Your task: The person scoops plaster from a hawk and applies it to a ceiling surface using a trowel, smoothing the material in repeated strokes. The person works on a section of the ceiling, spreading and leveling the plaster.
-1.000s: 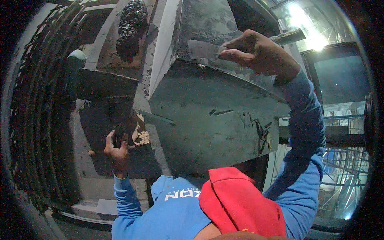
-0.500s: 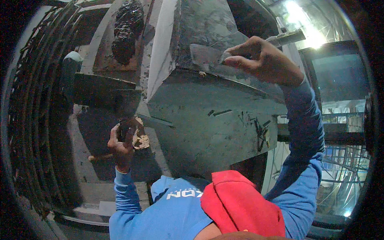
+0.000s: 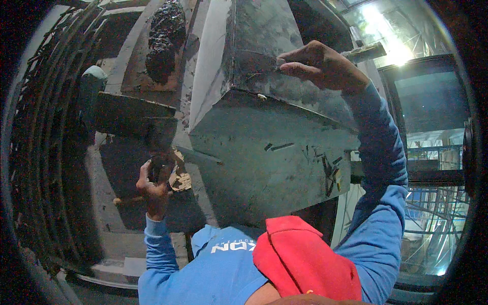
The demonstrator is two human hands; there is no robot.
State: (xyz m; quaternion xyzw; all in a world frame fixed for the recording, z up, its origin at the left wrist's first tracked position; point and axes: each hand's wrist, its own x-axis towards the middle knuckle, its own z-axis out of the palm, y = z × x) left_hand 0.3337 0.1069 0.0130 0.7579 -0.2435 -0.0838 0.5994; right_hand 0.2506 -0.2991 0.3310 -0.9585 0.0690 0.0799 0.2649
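While the left hand [image 3: 154, 189] is curled about a dark object [image 3: 158, 163], too dim to identify, beside a pale torn scrap [image 3: 180, 176], the right hand [image 3: 321, 66] pinches the right end of a thin blade [image 3: 254, 62] between thumb and fingers. The blade lies over the mottled upper face of a large grey block [image 3: 274, 162], near that face's left corner; full contact along its edge cannot be confirmed. The chief risk, as judged here, is twisting: because the grip is confined to one end, uneven pressure could tip the blade and score the face. Too strong a pull toward the body could carry it over the nearer edge, where a small cream crumb [image 3: 261, 96] sits and might be knocked off. Dark slivers [image 3: 330, 173] on the block's lower face could slide if the block were jolted.
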